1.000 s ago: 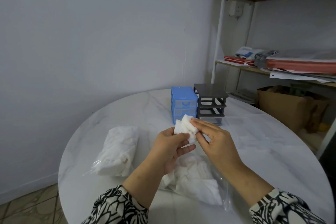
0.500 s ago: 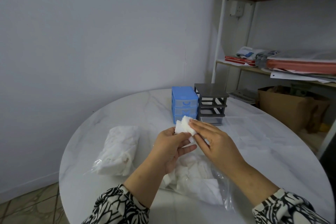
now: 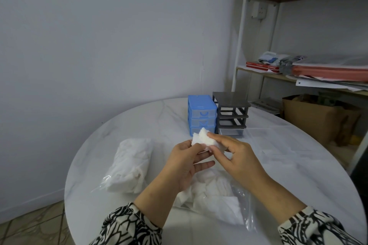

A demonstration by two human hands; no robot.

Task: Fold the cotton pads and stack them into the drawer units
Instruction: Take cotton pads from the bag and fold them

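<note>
White cotton pad (image 3: 203, 139) held above round marble table (image 3: 119, 129), pinched between left hand (image 3: 187, 162) and right hand (image 3: 238, 157). Just beyond: blue drawer unit (image 3: 201, 114) beside grey drawer unit (image 3: 232, 114). Bagged pads (image 3: 130, 165) lie left; open bag (image 3: 215, 201) under wrists.

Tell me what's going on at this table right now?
A person holds one white cotton pad in both hands above a round white table, the left hand pinching its near edge and the right hand gripping its far side, apparently mid-fold. Two clear bags of pads lie on the table, one bag to the left and one under the wrists. Further back, a blue drawer unit stands beside a grey drawer frame; the pad is not yet in either.
</note>
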